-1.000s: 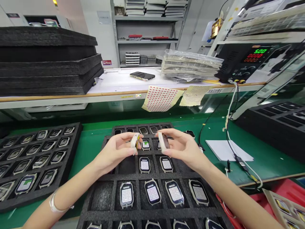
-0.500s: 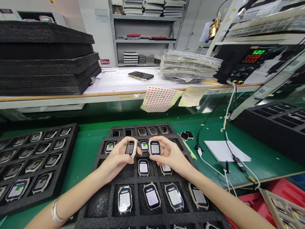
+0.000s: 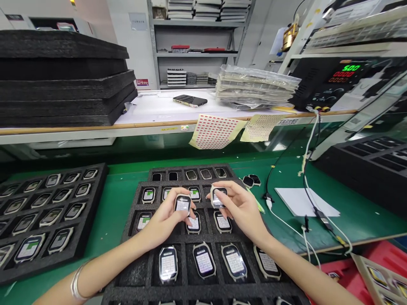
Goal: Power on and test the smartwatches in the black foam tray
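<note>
My left hand (image 3: 170, 214) grips a smartwatch case (image 3: 182, 203) with a pale frame and a lit screen, tilted up above the tray. In my right hand (image 3: 240, 207) is a second smartwatch case (image 3: 218, 197), with the thumb lying over its lit screen. Both are strapless. Beneath the hands is a black foam tray (image 3: 182, 250) whose square pockets hold several similar watch cases, such as one with a white list on screen (image 3: 204, 260). Some screens show a green patch, like the watch case (image 3: 149, 195) at the tray's upper left.
Another foam tray (image 3: 87, 228) of watch cases lies left. Right of the middle tray are two dark watch faces (image 3: 251, 181), white paper (image 3: 305, 202) and cables (image 3: 286, 218). A shelf behind carries foam slabs (image 3: 63, 80), a phone (image 3: 190, 101) and a power supply (image 3: 333, 82).
My right hand has shifted right with its watch case, and its thumb now covers part of the screen. The left hand's watch case has turned its screen toward me.
</note>
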Action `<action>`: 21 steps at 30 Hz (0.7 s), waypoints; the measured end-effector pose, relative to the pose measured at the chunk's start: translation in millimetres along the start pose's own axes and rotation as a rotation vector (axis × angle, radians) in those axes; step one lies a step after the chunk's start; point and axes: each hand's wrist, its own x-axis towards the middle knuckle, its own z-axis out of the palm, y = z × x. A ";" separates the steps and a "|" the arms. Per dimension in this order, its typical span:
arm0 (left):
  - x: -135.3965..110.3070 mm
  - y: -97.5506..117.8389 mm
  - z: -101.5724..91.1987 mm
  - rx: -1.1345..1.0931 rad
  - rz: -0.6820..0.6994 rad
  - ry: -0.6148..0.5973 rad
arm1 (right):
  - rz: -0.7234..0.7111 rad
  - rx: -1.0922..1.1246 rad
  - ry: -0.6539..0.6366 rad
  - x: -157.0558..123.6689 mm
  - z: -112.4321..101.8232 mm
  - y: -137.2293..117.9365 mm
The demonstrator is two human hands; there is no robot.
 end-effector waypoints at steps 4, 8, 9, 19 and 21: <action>-1.7 -2.2 0.3 0.157 0.057 0.020 | -0.014 -0.001 -0.057 -3.5 -1.3 -0.4; -0.1 0.6 -0.2 0.175 0.115 0.055 | -0.010 0.041 -0.135 -6.4 -1.3 -1.2; 0.3 1.1 -0.5 0.153 0.118 0.062 | -0.008 0.046 -0.145 -6.7 -1.0 -1.3; -1.2 2.4 1.9 -0.150 0.045 -0.014 | 0.004 0.016 -0.068 -5.5 -0.2 2.1; -1.7 2.8 2.5 -0.156 0.039 -0.017 | 0.008 -0.004 -0.052 -5.9 -0.6 2.4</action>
